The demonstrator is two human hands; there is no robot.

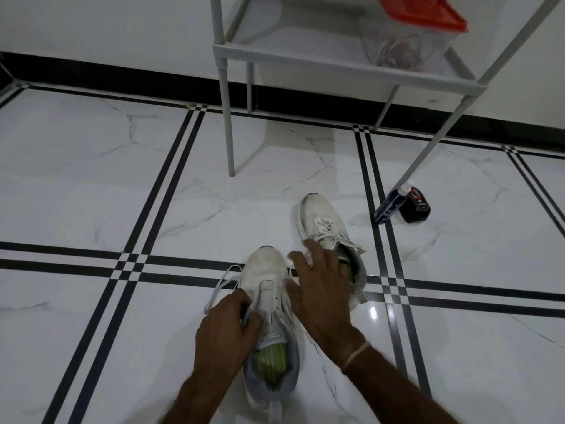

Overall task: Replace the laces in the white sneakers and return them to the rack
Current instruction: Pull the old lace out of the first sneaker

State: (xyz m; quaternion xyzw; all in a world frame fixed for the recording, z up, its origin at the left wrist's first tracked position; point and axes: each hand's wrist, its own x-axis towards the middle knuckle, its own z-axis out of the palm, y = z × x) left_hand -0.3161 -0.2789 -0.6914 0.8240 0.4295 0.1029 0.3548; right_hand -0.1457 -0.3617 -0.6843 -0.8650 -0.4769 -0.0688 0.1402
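The left hand's [227,327] grip is closed on a loose white lace [221,278], fingers curled at the left edge of the near white sneaker [269,270]. The right hand's [321,283] grip is wide, its spread fingers blurred over the gap between that shoe and the far white sneaker [318,215], which is laced. Both shoes sit on the white marble-patterned floor [122,179], near the grey tubular rack [305,61]. A dark bottle [385,208] stands far right.

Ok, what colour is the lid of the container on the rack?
Red lid, clearest in the head view.
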